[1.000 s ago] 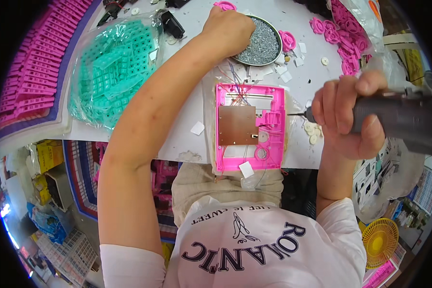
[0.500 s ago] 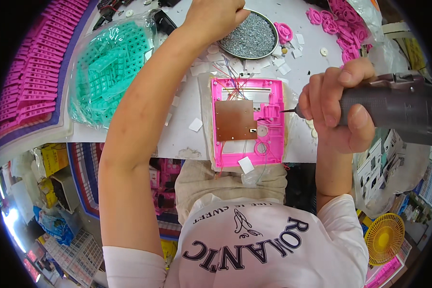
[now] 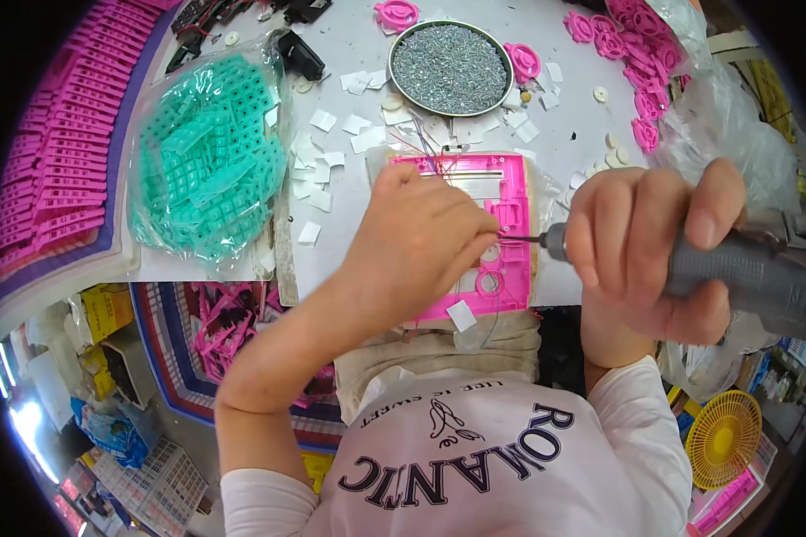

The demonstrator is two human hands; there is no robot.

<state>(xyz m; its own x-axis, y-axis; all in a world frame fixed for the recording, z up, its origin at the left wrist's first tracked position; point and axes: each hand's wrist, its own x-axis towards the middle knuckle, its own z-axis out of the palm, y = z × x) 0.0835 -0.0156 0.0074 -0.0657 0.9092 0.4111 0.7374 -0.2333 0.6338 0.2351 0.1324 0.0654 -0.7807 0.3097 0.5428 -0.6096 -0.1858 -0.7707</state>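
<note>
One slip of the driver [image 3: 734, 268] could be poking the left hand [image 3: 421, 237], because its fingers are bunching close by the tip [image 3: 524, 238]; if they are holding anything, I cannot tell. The right hand [image 3: 645, 246] is gripping the driver. The pink case [image 3: 514, 277] is lying below, on the desk's [image 3: 338, 224] near side.

Your left hand [image 3: 425, 237] covers much of the pink housing [image 3: 518, 268]; whether it pinches anything beside the driver bit [image 3: 528, 239] is too small to tell. Your right hand [image 3: 649, 246] hides part of the grey power driver [image 3: 743, 277], whose rear fades into the dark rim. Far left of your hands, that rim cuts off the stacked pink parts [image 3: 58, 170].
</note>
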